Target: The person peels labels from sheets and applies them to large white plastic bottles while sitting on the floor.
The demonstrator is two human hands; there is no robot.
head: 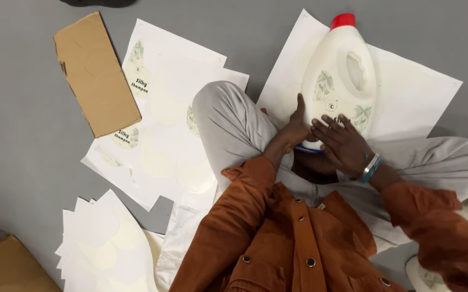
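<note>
A white plastic jug (341,70) with a red cap (343,20) and a moulded handle lies on white sheets, its base toward me. My left hand (294,128) grips the jug's lower left side, thumb pointing up. My right hand (341,143), wearing a teal wristband, lies flat on a round leaf-patterned label (332,97) on the jug's front. I sit cross-legged in grey trousers (234,124) and a rust-brown jacket (293,238).
White label sheets (164,108) with peeled oval cut-outs spread at left. A brown cardboard piece (96,73) lies beside them. More used backing sheets (104,243) are stacked at lower left by a cardboard box corner (4,267). The floor is grey.
</note>
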